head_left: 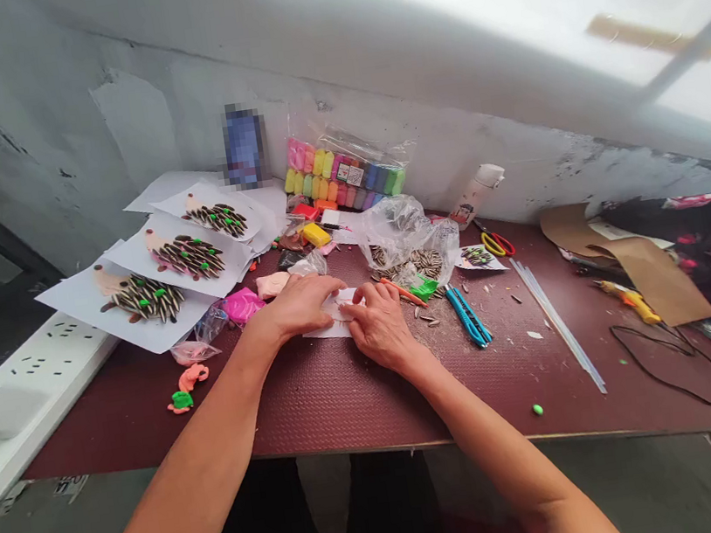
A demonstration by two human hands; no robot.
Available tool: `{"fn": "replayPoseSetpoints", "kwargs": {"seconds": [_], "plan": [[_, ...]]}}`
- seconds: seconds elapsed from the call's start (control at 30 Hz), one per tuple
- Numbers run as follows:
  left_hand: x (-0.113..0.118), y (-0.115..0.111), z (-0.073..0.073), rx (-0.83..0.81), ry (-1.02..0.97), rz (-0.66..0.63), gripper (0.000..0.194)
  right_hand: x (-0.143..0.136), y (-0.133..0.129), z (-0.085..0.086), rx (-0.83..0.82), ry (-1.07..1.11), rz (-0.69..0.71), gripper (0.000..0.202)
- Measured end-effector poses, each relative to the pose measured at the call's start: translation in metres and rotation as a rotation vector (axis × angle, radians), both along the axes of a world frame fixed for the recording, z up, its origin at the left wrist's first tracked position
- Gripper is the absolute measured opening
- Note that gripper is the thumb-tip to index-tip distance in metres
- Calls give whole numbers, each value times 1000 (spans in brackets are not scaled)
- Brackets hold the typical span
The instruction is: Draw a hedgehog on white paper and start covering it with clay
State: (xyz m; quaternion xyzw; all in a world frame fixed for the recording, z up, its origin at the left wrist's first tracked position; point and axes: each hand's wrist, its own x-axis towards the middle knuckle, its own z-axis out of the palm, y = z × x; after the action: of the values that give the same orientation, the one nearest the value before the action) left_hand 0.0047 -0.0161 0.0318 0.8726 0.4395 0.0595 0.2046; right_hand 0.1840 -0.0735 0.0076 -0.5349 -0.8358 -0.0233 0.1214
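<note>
A small white card lies on the dark red table in front of me, with faint lines partly showing between my hands. My left hand is closed over its left side, fingers bent towards the middle. From the right, my right hand rests on the card with curled fingers and thumb near its centre. Anything small under the fingertips is hidden. An orange stick-like tool lies just beyond my right hand, beside a plastic bag of striped sunflower seeds. Pink clay sits left of my left wrist.
Paper sheets with seed hedgehogs overlap at the left, by a white power strip. Behind stands a pack of coloured clay. A teal utility knife, scissors, clear glue sticks and a corded yellow glue gun lie right.
</note>
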Motion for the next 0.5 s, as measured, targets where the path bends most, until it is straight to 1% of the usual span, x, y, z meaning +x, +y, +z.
{"fn": "replayPoseSetpoints", "kwargs": {"seconds": [0.13, 0.27, 0.37, 0.5], "plan": [[1, -2, 3, 3, 15, 6, 53, 0, 0, 0, -11, 42, 10, 24], [0, -1, 2, -4, 15, -3, 57, 7, 4, 1, 18, 158, -62, 32], [0, 0, 1, -16, 9, -11, 60, 12, 6, 1, 17, 138, -84, 28], [-1, 1, -1, -13, 0, -21, 60, 13, 5, 1, 8, 59, -47, 26]]}}
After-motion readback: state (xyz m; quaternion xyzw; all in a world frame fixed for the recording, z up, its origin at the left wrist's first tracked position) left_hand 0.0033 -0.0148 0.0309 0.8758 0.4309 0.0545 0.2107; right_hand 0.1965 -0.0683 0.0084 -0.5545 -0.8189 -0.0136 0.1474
